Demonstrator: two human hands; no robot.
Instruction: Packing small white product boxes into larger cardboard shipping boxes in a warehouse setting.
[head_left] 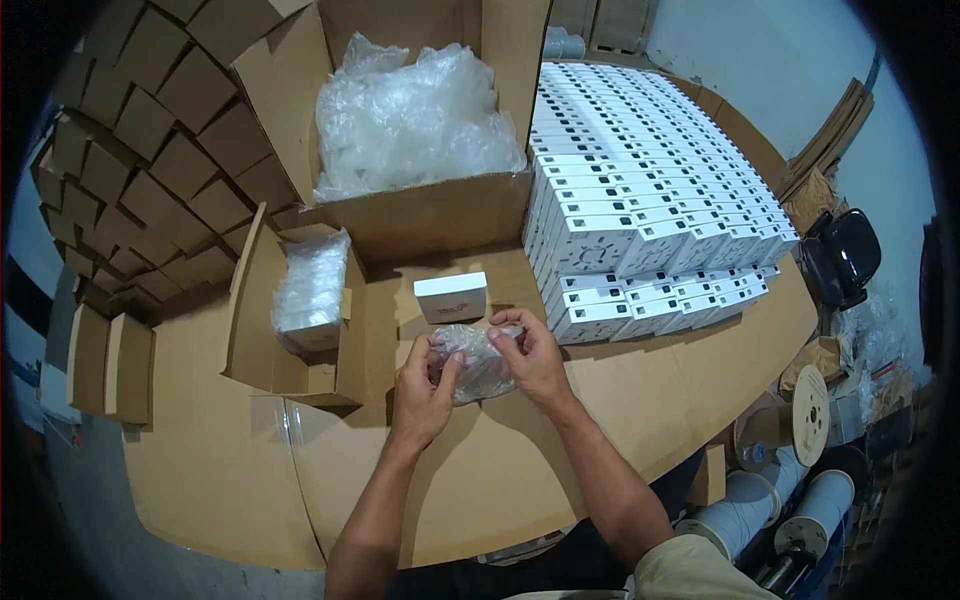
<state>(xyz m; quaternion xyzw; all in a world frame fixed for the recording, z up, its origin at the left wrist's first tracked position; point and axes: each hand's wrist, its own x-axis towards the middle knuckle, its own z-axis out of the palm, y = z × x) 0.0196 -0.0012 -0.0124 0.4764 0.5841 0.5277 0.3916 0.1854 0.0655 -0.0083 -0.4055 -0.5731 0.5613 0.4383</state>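
Between my two hands is a clear plastic bag (482, 372), crumpled, resting at or just above the cardboard-covered table. My left hand (426, 388) grips its left edge with thumb and fingers. On the other side my right hand (530, 358) pinches the bag's upper right edge. Whether anything lies inside the bag I cannot make out. Just beyond my hands a small white box (451, 298) stands upright on the table. To the left, an open cardboard carton (250, 318) holds a row of white boxes wrapped in clear plastic (312, 290).
A large open carton (430, 215) full of clear plastic bags (420, 120) stands behind. Many white boxes (640, 215) are stacked at the right. Brown cartons (170, 130) pile up at the far left. Cable spools (810, 415) stand beyond the table's right edge.
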